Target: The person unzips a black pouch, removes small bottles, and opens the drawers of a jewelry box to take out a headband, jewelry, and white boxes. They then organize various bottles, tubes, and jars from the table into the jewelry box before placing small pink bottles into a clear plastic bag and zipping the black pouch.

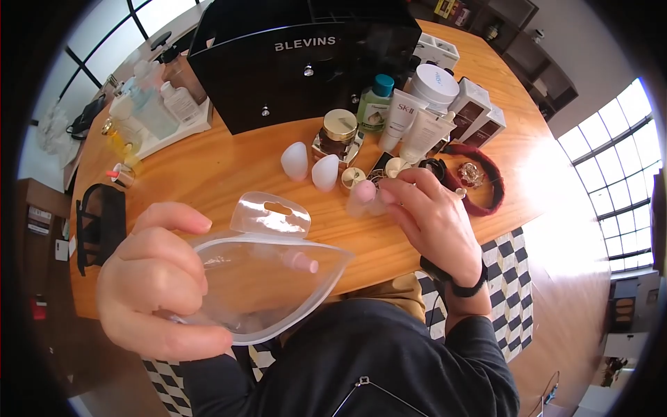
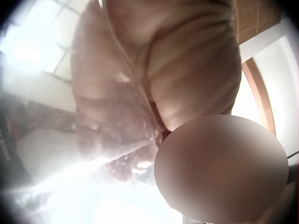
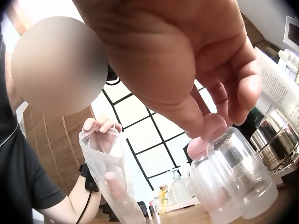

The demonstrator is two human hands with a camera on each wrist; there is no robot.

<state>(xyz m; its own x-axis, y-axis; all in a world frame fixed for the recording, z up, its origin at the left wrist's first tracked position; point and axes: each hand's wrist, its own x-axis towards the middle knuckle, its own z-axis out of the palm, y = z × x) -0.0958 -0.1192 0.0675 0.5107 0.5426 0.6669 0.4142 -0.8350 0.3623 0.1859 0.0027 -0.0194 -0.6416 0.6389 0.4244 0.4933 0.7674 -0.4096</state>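
Note:
My left hand grips the side of a clear plastic zip pouch, its mouth spread wide. A small pink-capped bottle lies inside. In the right wrist view the pouch hangs upright with the pink cap showing through. At the table's front edge, two clear, pink-topped bottles stand side by side. Thumb and fingertips of my right hand pinch the top of the nearer one. In the left wrist view my left hand fills much of the frame, partly behind the plastic.
Two white egg-shaped sponges and a gold-lidded jar stand behind the bottles. Tubes and boxes crowd the right, with a red headband. A black drawer case stands at the back, a bottle tray at left.

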